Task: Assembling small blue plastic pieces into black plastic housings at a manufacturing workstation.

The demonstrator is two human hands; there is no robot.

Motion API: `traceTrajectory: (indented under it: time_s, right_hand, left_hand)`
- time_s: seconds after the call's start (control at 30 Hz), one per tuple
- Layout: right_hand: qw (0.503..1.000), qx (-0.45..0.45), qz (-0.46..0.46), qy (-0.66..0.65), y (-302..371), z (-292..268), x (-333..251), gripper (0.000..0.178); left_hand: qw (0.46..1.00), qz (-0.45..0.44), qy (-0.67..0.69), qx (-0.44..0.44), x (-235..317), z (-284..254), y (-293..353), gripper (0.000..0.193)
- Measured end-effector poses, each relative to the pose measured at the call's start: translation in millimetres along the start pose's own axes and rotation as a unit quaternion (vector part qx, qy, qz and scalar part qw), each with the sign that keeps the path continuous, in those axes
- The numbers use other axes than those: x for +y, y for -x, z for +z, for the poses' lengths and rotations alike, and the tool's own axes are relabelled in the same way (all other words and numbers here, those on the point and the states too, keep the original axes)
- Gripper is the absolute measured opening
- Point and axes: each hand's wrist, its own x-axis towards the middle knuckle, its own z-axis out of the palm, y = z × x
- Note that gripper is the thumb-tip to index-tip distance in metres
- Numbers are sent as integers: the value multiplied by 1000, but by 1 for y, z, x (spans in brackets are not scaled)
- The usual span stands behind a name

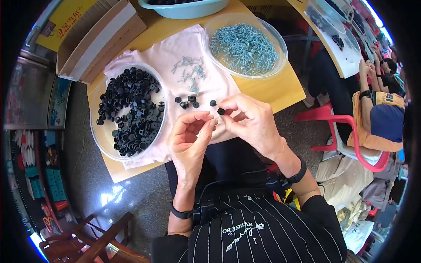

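My right hand (252, 122) pinches a small black hexagonal plastic knob (221, 111) between thumb and fingertips. Close beside it, the thumb and forefinger of my left hand (189, 136) are pressed together. Something thin and pale seems to stick out from them toward the knob, too small to make out. Another black knob (213, 103) lies on the pale pink cloth (173, 41) just beyond my fingers. Several more loose knobs (184, 105) rest left of it. Past these, a scattered heap of silvery screws (190, 70) lies on the cloth.
A round clear tub (163, 127) of black knobs stands at left, and another tub (285, 48) full of screws at far right of the yellow table (287, 94). An open cardboard box (101, 39) and a pale blue basin (184, 11) sit behind. Another person sits beside a red chair (337, 118).
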Motion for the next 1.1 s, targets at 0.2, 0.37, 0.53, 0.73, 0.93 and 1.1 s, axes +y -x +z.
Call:
traceTrajectory:
  time_s: [0.2,0.37,0.53,0.73,0.93,1.1]
  right_hand:
    - [999,-13,17,-29,1,0,-12,22]
    - [999,-15,10,-33,4,1,-12,22]
    - [998,-23,-40,33,8,0,-13,24]
    - [999,-28,-35,8,11,2,-15,24]
    - [996,-32,-2,-78,15,3,-14,22]
    - [997,-31,-30,-70,16,1,-13,22]
  left_hand:
    - [999,18,-41,3,4,-3,0,22]
    - [981,88,-173,-6,13,-3,1,22]
    - [903,215,-371,-26,28,9,0,24]
    - [887,191,-417,-50,35,10,5,25]
    - [895,170,-406,-77,42,8,7,28]
    - [875,195,-438,-68,44,10,9,28]
